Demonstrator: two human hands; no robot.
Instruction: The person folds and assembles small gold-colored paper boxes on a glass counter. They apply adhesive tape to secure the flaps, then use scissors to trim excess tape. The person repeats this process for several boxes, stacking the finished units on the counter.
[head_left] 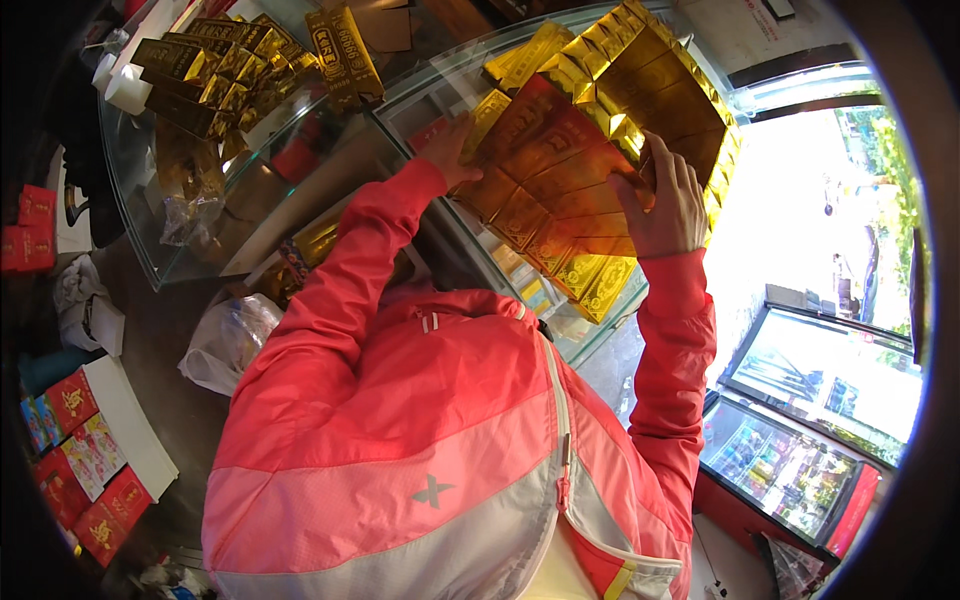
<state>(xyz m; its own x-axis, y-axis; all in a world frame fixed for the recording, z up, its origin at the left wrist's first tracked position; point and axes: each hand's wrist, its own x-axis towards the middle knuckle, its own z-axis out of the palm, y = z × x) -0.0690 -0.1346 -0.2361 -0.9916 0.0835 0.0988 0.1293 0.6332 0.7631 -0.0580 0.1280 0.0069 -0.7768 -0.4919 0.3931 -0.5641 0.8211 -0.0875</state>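
gold box bundle sat on glass counter | left hand touched its left edge, grip unclear | right hand touched its right part, thumb and fingers apart | more gold boxes lay to the left

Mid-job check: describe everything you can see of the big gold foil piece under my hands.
The big gold foil piece looks like shiny, foil-like sheet, assembled from many folded segments. Its near panel is creased into blocks with a reddish sheen; pleated ridges edge a darker recess, and embossed patterned sections show below. It sits tilted over the glass counter. The left hand is at its left edge, the right hand at its right side. Its underside is hidden.
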